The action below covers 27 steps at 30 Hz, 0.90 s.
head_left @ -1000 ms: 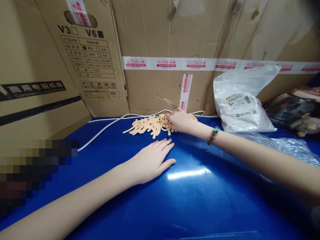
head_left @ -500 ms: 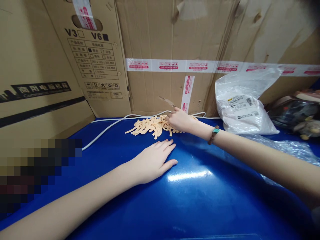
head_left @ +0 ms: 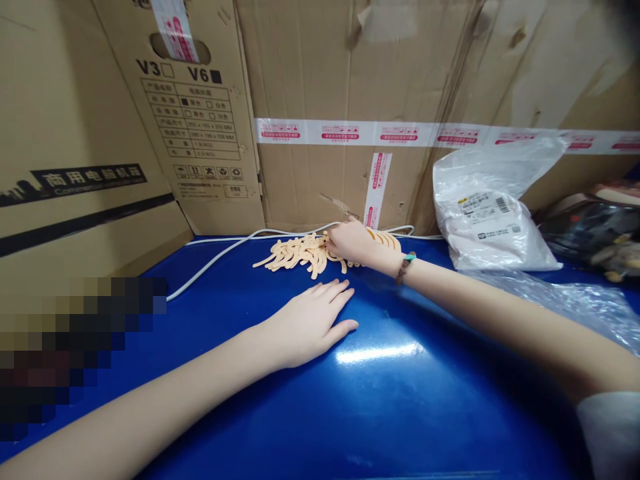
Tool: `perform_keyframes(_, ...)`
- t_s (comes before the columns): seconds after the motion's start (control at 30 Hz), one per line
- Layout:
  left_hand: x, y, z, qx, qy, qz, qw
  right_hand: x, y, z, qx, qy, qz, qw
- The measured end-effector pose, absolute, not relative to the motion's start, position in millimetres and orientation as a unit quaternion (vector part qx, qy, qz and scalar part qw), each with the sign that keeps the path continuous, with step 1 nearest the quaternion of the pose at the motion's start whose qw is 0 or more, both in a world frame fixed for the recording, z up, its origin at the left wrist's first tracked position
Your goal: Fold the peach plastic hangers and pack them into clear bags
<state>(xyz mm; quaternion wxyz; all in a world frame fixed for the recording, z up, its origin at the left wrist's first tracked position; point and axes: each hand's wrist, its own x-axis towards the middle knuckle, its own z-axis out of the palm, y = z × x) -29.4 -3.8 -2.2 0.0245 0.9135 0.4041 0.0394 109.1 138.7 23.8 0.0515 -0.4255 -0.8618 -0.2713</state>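
A loose heap of curved beige strips (head_left: 295, 255) lies at the back of the blue table. My right hand (head_left: 353, 241) reaches over the heap with its fingers curled down at the strips; what the fingertips pinch is hidden behind the hand. Behind its wrist, more curved strips (head_left: 387, 239) lie side by side in a row, partly covered by the hand. My left hand (head_left: 313, 320) rests palm down on the table in front of the heap, fingers stretched out and thumb apart, with nothing in it.
Cardboard boxes (head_left: 320, 73) wall off the back and left. A white cable (head_left: 210, 263) runs behind the strips. At the right stand a white plastic bag (head_left: 493, 227) with a label and crumpled clear plastic (head_left: 575, 297). The blue table (head_left: 380, 413) reflects a light.
My right hand has moved a little left over the heap, uncovering more of the row of strips behind its wrist. The left hand stays in place.
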Motion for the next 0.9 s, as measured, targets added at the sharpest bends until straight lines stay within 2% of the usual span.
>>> perform_keyframes(0.33, -30, -4, -2, 0.916, 0.397, 0.054, 0.022, 117, 138, 39, -0.458, -0.833, -0.295, 0.094)
perform_keyframes(0.53, -30, -4, -1, 0.917, 0.396, 0.051, 0.017, 132, 120, 56, -0.429, -0.834, -0.327, 0.114)
perform_keyframes(0.6, -29, -4, -1, 0.916, 0.397, 0.048, 0.017, 141, 107, 61, -0.430, -0.825, -0.339, 0.143)
perform_keyframes(0.73, -29, -4, -1, 0.915, 0.397, 0.061, 0.040, 166, 72, 62, -0.427, -0.803, -0.314, 0.270)
perform_keyframes(0.83, -29, -5, -1, 0.895, 0.412, 0.131, 0.109, 185, 42, 48, -0.352, -0.830, -0.257, 0.348)
perform_keyframes(0.9, -28, -5, 0, 0.870, 0.414, 0.199, 0.178, 194, 28, 34, -0.306, -0.846, -0.238, 0.366)
